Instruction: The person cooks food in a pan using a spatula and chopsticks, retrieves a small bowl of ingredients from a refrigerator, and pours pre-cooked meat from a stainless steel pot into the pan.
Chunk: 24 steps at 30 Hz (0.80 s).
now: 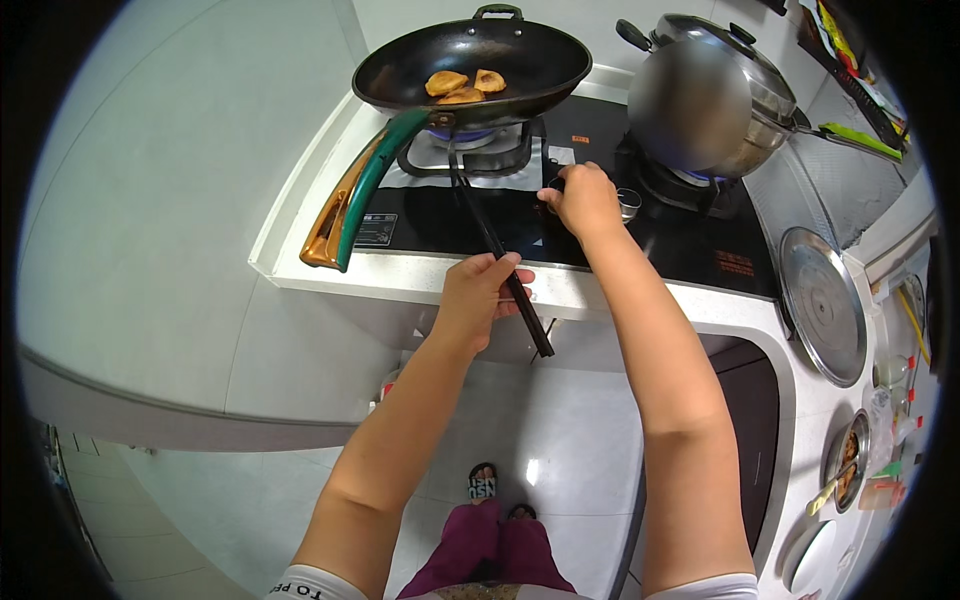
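Note:
My left hand (478, 298) is closed around a pair of black chopsticks (482, 222) at the stove's front edge. Their tips point away from me, under the near rim of a black wok (400, 82). A few golden-brown fried pieces (447, 83) lie inside the wok, whose green and brown handle (372, 180) slants towards me on the left. With fingers bent, my right hand (590, 205) grips a control knob on the black gas stove (440, 225); the hand mostly hides that knob. Just right of it sits another round knob (628, 203). Blue flame shows beneath the wok.
A lidded steel pot (770, 100) stands over a lit burner at the back right. Farther right are a round metal lid (822, 305), a bowl of food (848, 465) with a utensil, and a white plate (812, 555). The white counter edge (400, 275) runs before the stove.

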Each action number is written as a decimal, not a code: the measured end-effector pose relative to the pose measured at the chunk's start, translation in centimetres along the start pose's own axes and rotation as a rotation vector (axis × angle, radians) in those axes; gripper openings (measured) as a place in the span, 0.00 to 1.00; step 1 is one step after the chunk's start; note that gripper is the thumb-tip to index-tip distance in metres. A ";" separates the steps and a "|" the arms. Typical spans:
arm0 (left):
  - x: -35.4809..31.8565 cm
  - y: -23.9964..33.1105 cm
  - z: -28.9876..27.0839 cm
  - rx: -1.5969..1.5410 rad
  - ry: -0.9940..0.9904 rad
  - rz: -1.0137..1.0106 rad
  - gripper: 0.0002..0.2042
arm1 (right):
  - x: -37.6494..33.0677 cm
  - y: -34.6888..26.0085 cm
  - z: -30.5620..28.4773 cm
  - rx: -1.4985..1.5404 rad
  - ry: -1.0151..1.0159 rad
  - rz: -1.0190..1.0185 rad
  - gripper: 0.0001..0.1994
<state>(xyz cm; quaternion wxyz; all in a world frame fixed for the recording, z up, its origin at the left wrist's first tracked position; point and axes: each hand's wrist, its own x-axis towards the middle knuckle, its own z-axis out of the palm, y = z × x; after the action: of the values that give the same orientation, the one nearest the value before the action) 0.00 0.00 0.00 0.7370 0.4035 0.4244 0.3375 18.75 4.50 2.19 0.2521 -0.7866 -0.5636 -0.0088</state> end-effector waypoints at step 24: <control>1.3 -0.7 1.1 -0.010 0.002 0.015 0.08 | 0.6 1.1 -0.2 0.041 -0.001 -0.112 0.21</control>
<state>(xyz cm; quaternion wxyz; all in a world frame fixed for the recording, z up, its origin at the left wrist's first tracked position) 1.62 0.42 -0.67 0.7360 0.4026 0.4205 0.3455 19.98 4.69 2.09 0.2671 -0.7484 -0.6070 -0.0111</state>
